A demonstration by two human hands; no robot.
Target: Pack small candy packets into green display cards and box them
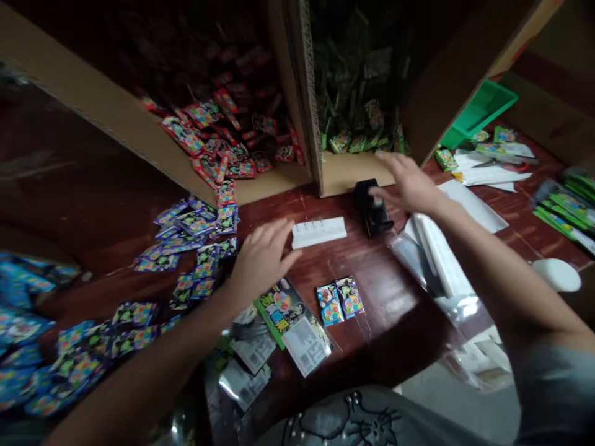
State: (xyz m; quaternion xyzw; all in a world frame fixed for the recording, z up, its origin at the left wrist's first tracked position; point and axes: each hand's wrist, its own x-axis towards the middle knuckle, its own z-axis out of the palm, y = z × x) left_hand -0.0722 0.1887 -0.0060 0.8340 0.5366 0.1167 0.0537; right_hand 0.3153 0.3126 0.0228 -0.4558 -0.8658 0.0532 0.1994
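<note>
My left hand (261, 257) hovers over the dark red table with its fingers stretched out, fingertips close to a small white strip (319, 231). My right hand (405, 181) reaches toward the right cardboard box (346, 173), fingers spread flat, just above a black stapler (372, 207). Neither hand holds anything. Two small colourful packets (339, 300) lie side by side on the table below the strip. A green header card in a clear bag (290, 325) lies below my left hand.
The left cardboard box (106, 118) spills red packets (218, 145); the right box holds green packets (357, 141). Purple and blue packets (190, 244) are scattered at left. White paper stacks and clear bags (439, 254) lie right, a green tray (478, 111) behind, green cards (564, 210) far right.
</note>
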